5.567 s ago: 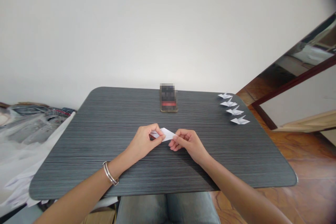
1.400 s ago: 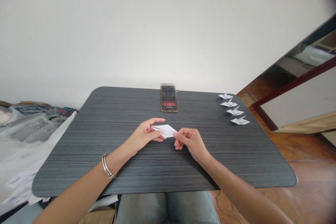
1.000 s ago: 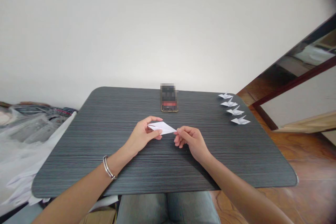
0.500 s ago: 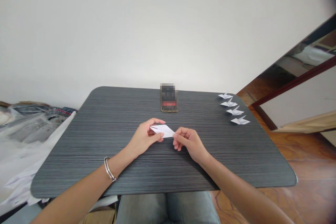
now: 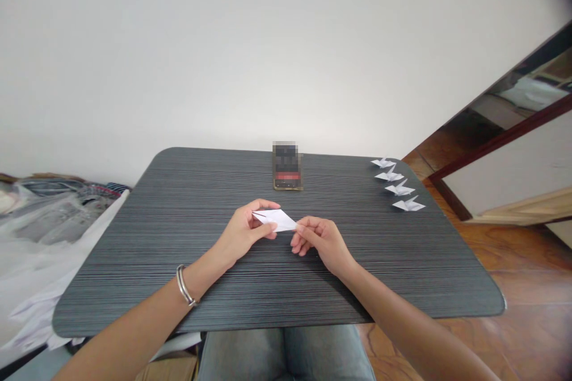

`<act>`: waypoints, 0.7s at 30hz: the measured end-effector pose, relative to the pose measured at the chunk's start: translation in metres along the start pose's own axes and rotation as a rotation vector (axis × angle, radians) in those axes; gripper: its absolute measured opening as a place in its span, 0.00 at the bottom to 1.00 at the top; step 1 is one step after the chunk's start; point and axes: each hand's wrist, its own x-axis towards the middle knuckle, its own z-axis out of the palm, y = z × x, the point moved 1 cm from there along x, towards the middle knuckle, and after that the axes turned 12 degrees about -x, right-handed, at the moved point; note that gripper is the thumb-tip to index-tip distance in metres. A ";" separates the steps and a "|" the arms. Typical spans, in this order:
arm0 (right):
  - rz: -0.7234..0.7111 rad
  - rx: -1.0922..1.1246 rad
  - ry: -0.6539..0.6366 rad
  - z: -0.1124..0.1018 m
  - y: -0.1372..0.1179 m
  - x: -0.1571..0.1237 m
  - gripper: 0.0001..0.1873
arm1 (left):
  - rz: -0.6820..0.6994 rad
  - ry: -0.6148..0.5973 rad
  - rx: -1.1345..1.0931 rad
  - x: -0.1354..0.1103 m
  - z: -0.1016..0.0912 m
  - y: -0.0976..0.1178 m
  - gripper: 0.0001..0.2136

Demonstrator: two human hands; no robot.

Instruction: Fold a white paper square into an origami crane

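1. Centre: left hand (image 5: 241, 229) and right hand (image 5: 325, 243) pinch the folded paper (image 5: 281, 219) at its left part and right tip.
2. Apparent step: shaping that tip; another crease calls for steady holding.
3. Right: four paper birds (image 5: 400, 189) on the table (image 5: 277, 297).

I hold the folded paper (image 5: 281, 220), white and kite-shaped, lengthwise between my left hand (image 5: 241, 231) and right hand (image 5: 323, 241). Its pointed tip is pinched at the right (a dark slit shows toward its left end).
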 end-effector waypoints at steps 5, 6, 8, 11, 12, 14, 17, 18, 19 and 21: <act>0.002 -0.012 -0.017 -0.001 0.001 0.000 0.14 | 0.001 0.010 -0.001 0.001 -0.001 0.000 0.19; 0.002 -0.012 -0.024 -0.002 0.002 0.000 0.13 | 0.002 0.010 0.002 0.001 -0.002 0.000 0.19; 0.002 -0.009 -0.040 -0.003 0.002 0.000 0.13 | 0.006 0.008 0.009 0.002 -0.003 0.000 0.19; -0.009 0.001 -0.066 -0.003 0.002 0.000 0.12 | 0.006 0.004 0.025 0.002 -0.003 -0.001 0.18; -0.016 -0.005 -0.073 -0.003 0.001 0.000 0.12 | 0.003 -0.001 0.033 0.002 -0.003 -0.002 0.18; -0.030 -0.038 -0.080 -0.001 0.001 0.000 0.12 | -0.007 -0.021 0.051 0.001 -0.002 -0.002 0.18; -0.036 -0.100 -0.072 0.003 0.002 0.000 0.12 | -0.030 -0.072 0.083 -0.001 0.001 -0.004 0.16; -0.032 -0.114 -0.067 0.004 0.002 0.001 0.13 | -0.035 -0.089 0.093 -0.001 0.002 -0.004 0.15; -0.027 -0.125 -0.063 0.005 0.002 0.001 0.13 | -0.037 -0.101 0.103 -0.002 0.003 -0.005 0.15; -0.018 -0.136 -0.058 0.006 0.002 0.001 0.13 | -0.033 -0.107 0.120 -0.002 0.003 -0.005 0.14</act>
